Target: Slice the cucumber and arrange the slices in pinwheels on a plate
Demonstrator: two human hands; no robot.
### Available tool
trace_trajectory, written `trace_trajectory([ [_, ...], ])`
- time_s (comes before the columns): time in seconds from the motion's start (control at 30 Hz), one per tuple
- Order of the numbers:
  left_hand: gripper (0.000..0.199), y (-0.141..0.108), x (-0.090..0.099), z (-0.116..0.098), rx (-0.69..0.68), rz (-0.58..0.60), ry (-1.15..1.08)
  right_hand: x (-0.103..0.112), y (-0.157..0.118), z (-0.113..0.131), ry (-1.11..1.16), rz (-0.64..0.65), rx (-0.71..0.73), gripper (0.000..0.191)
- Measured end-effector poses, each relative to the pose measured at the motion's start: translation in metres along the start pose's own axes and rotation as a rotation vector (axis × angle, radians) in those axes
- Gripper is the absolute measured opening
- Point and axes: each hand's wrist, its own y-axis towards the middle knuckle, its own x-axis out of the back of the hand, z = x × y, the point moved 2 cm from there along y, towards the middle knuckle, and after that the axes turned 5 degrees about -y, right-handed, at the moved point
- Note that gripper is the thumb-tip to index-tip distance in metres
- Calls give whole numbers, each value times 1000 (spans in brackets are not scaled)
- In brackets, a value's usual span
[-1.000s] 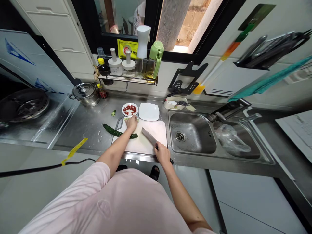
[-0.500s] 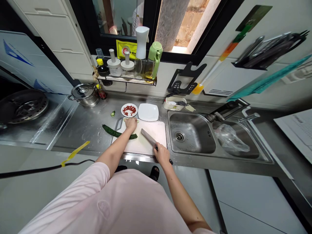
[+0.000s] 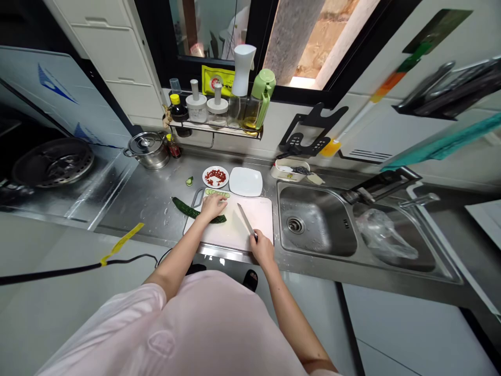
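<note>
My left hand point(image 3: 213, 206) is over the upper left of the white cutting board point(image 3: 260, 215), fingers apart and holding nothing. By its fingertips lies a row of pale green cucumber slices point(image 3: 216, 193). The dark green cucumber point(image 3: 185, 208) passes beneath this hand, its far end out on the steel counter and its cut end on the board. In my right hand point(image 3: 262, 247), at the board's lower right, is a kitchen knife point(image 3: 245, 218). The blade points up and left, apart from the cucumber.
Behind the board stand a white plate of chopped red pieces point(image 3: 215, 177) and a square white plate point(image 3: 246, 181). A cucumber end point(image 3: 189, 181) lies left of them. The sink point(image 3: 317, 219) is to the right; a steel pot point(image 3: 147, 150) stands back left.
My left hand has drawn back from the slices and its fingers have spread, so more of the row shows. The knife has turned more upright in my right hand. The view has shifted.
</note>
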Motion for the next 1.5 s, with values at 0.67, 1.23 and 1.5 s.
trace_trajectory([
  [0.67, 54, -66, 37, 67, 131, 169, 282, -3, 6, 1, -107, 33, 29, 35],
  [1.23, 44, -72, 67, 92, 465, -218, 237, -4, 2, 4, -83, 36, 21, 36],
  [1.5, 45, -70, 66, 115, 691, -303, 249, -1, 1, 6, -107, 50, 9, 38],
])
